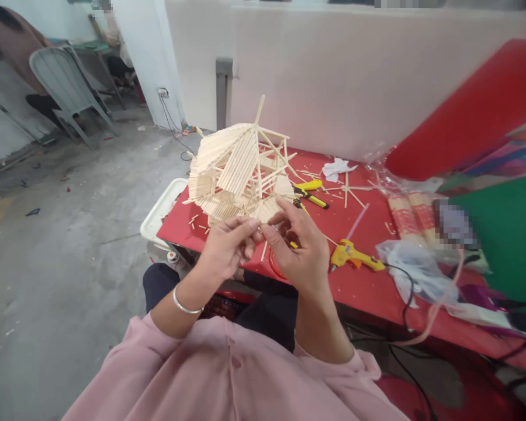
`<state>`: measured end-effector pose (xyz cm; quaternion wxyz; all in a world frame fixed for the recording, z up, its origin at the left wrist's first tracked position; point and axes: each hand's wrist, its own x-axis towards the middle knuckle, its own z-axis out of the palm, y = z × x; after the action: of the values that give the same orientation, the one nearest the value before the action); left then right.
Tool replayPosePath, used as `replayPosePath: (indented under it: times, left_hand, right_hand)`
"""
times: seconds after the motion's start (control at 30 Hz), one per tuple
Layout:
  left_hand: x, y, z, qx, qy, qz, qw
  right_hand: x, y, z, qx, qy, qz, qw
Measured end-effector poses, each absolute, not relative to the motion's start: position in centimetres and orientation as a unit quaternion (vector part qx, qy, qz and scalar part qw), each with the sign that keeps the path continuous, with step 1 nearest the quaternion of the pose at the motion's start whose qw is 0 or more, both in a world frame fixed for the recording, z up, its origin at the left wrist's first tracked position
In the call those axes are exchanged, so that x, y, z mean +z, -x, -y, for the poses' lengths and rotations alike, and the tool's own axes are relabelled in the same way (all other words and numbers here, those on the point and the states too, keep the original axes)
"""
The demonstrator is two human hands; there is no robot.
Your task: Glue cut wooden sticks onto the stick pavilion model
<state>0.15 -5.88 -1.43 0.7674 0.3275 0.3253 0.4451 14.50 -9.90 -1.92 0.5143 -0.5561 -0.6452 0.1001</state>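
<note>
My left hand (228, 248) and my right hand (304, 248) meet at the fingertips above the table's front edge. Both are closed in a pinch around something small and pale (260, 230), mostly hidden by the fingers. Just beyond them stands a model building (239, 164) made of thin wooden sticks. Its left roof side is covered with sticks, while the right side shows an open frame. A yellow hot glue gun (355, 255) lies to the right of my right hand. Behind that hand are yellow-handled tools, one a utility knife (313, 197).
The red tabletop (359, 219) carries loose sticks, a joined stick frame (346, 189), crumpled white tissue (336, 169) and a plastic bag (416, 272). Cables hang over the front edge. A white tray (151, 219) juts out at the left. A chair (63, 82) and a person are farther back.
</note>
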Motion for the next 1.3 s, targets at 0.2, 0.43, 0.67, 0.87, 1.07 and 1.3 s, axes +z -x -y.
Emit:
replayPosePath:
  times: [0.2,0.43,0.67,0.87,1.07,1.3]
  left_hand:
    - [0.8,-0.6,3.0,0.461,-0.291,-0.325,0.773]
    - [0.9,-1.2,2.4,0.452,-0.301,-0.341,0.768]
    - [0.8,-1.2,2.3,0.459,-0.354,-0.369,0.727]
    - [0.5,-1.5,2.3,0.458,-0.353,-0.372,0.726]
    - [0.5,-1.7,2.2,0.461,-0.349,-0.365,0.73]
    - [0.5,-1.2,1.8,0.463,-0.36,-0.361,0.725]
  right_hand:
    - [-1.9,-14.3,9.9,0.074,0.535,0.664,0.517]
    - [-2.7,-15.0,10.6,0.085,0.57,0.637,0.511]
    - [-3.1,-15.3,11.0,0.1,0.58,0.631,0.506]
    - [-3.8,-15.6,11.3,0.108,0.585,0.629,0.501]
    - [-4.4,-16.1,11.7,0.121,0.586,0.624,0.503]
    - [-5.4,-16.5,11.9,0.132,0.583,0.621,0.507]
